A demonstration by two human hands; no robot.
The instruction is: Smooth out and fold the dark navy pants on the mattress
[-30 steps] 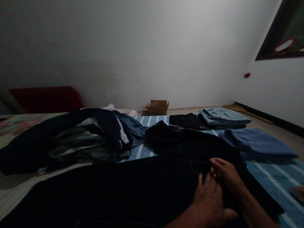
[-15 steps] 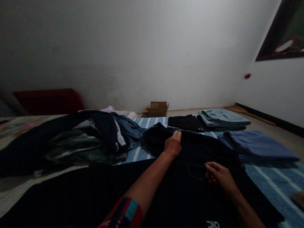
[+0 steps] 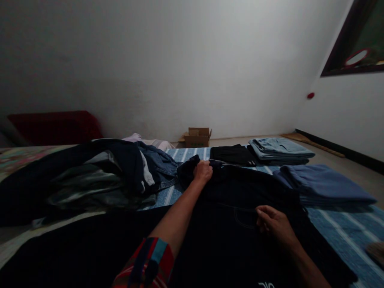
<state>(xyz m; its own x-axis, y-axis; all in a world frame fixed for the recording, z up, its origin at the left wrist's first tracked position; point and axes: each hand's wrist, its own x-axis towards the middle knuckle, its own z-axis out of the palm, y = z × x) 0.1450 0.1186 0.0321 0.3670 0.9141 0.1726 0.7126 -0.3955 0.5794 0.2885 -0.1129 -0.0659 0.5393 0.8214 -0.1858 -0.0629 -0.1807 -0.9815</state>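
Observation:
A dark navy pair of trousers (image 3: 228, 224) lies spread out in front of me on the blue striped sheet (image 3: 345, 224). My left hand (image 3: 203, 172) reaches forward and is closed on the far bunched end of this dark garment. Near its back pocket seam, my right hand (image 3: 271, 223) rests on the cloth with fingers curled, pinching the fabric. A striped sleeve covers my left upper arm.
A heap of unfolded clothes (image 3: 90, 180) lies at the left. Folded stacks sit beyond: black (image 3: 232, 155), light blue jeans (image 3: 279, 150), blue trousers (image 3: 321, 184). A cardboard box (image 3: 197, 137) stands by the wall; a red cushion (image 3: 57, 126) at far left.
My left hand left the spot beside my right hand, reached forward and gripped the far end of the dark garment, then shifted a little left. My right hand stayed almost still.

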